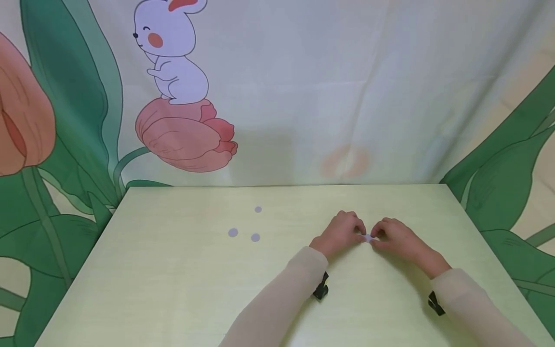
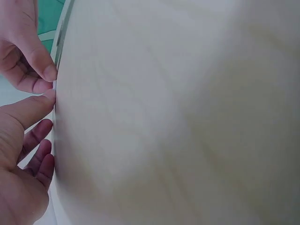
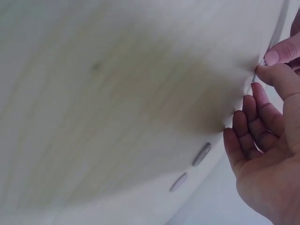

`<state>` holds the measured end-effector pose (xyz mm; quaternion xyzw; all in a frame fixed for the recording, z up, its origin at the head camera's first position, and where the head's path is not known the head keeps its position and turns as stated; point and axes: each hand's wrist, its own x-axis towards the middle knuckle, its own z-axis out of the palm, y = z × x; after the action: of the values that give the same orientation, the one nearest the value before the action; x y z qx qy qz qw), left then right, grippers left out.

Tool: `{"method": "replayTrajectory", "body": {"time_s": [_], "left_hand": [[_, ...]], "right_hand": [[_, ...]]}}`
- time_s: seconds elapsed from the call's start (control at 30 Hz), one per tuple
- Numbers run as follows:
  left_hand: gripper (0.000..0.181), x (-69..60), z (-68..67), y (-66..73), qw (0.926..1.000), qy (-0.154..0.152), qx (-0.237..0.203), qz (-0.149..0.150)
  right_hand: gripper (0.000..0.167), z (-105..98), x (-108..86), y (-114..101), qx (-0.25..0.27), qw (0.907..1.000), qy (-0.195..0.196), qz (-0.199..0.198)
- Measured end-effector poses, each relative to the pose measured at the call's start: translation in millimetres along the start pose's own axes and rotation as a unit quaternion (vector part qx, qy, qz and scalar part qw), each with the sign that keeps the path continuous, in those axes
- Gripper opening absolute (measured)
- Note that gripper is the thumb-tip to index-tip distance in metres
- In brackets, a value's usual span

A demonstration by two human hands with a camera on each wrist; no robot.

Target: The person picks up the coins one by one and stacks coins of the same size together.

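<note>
A small pale-lilac disc (image 1: pixel 368 238) is on the right side of the table, with a hand at either side of it. My left hand (image 1: pixel 342 233) pinches its left edge with thumb and forefinger. Opposite, my right hand (image 1: pixel 401 241) holds the right edge between bent fingertips. The fingers hide most of the disc in both wrist views; a thin pale edge of the disc (image 2: pixel 54 85) shows between the two thumbs in the left wrist view. In the right wrist view, the right hand's (image 3: pixel 267 136) other fingers are loosely bent, their tips near the tabletop.
Left of my hands, three similar discs lie flat on the pale yellow table (image 1: pixel 173 289): one farther back (image 1: pixel 258 209), one at left (image 1: pixel 233 233) and one at right (image 1: pixel 255 237). Behind the table's back edge hangs a cloth (image 1: pixel 282 96) printed with a rabbit and tulips.
</note>
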<state>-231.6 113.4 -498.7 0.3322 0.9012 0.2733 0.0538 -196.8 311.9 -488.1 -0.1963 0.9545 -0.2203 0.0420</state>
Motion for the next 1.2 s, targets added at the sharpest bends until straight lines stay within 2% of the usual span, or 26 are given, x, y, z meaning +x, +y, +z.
{"method": "replayTrajectory", "body": {"time_s": [0.27, 0.5, 0.77, 0.93, 1.07, 1.2], "left_hand": [[0.013, 1.3, -6.2, -4.7, 0.9993, -0.008, -0.035, 0.010], [0.014, 0.7, -4.8, -7.3, 0.9993, -0.011, -0.035, -0.005], [0.014, -2.8, -8.5, -9.0, 0.9981, -0.002, -0.044, -0.042], [0.011, -5.1, -10.6, -11.9, 0.9971, 0.008, -0.053, -0.054], [0.011, -6.4, -11.7, -15.3, 0.9968, 0.013, -0.056, -0.055], [0.012, -7.5, -12.8, -18.0, 0.9975, 0.011, -0.051, -0.048]], "right_hand": [[0.011, -1.1, 6.7, -4.6, -0.009, 0.9999, 0.000, -0.006], [0.009, 1.8, 8.7, -4.4, -0.003, 0.9999, 0.001, -0.010], [0.009, 4.9, 13.4, -11.9, -0.006, 0.9998, 0.014, -0.014], [0.008, 5.5, 15.1, -17.9, -0.017, 0.9992, 0.026, -0.025], [0.008, 7.4, 16.5, -19.3, -0.013, 0.9988, 0.033, -0.035], [0.007, 9.6, 18.2, -18.1, -0.001, 0.9992, 0.030, -0.028]]}}
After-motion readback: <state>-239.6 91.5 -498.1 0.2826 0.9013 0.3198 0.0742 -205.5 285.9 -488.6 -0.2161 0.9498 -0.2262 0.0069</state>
